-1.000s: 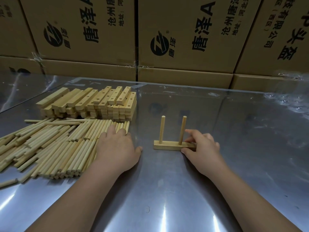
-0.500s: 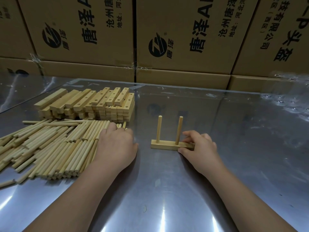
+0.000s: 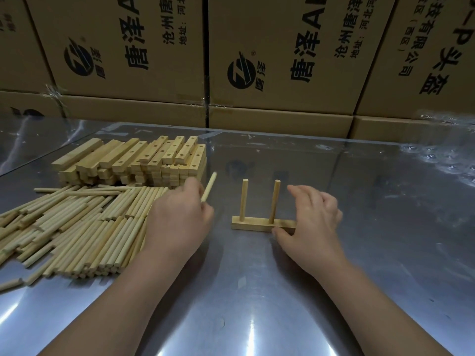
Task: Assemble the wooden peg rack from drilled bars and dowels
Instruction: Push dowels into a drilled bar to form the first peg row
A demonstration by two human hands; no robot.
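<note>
Pale wood everywhere here. The left hand (image 3: pixel 177 222) has one loose dowel (image 3: pixel 208 187) pinched between thumb and fingertips, lifted off the surface, with its free end tilting up toward 1 o'clock, so that hand is closed on the stick and nothing else. The right hand (image 3: pixel 314 222) sits at 3 o'clock from it, with the thumb (image 3: pixel 279 232) against the near face of the bar (image 3: pixel 254 223) at its right end and the fingers arched loosely over the top. Honestly can't tell if those fingers touch the far side, since the hand hides it, so I won't call that one gripping or not. The bar itself lies flat in the middle of the steel table (image 3: pixel 257 317), running 9 to 3 o'clock, with two pegs already standing upright in it: the left peg (image 3: pixel 243 199) near the left end and the right peg (image 3: pixel 274 200) just beside the right hand's fingers. Out at 9 o'clock from the left hand is the dowel pile (image 3: pixel 77 227), lying roughly side by side, with the hand's heel over its edge. At 11 o'clock is the bar stack (image 3: pixel 144 160), several layers high, holes showing on the top ones. Along 12 o'clock, cardboard boxes (image 3: pixel 282 60) with black printing wall off the far edge of the table.
</note>
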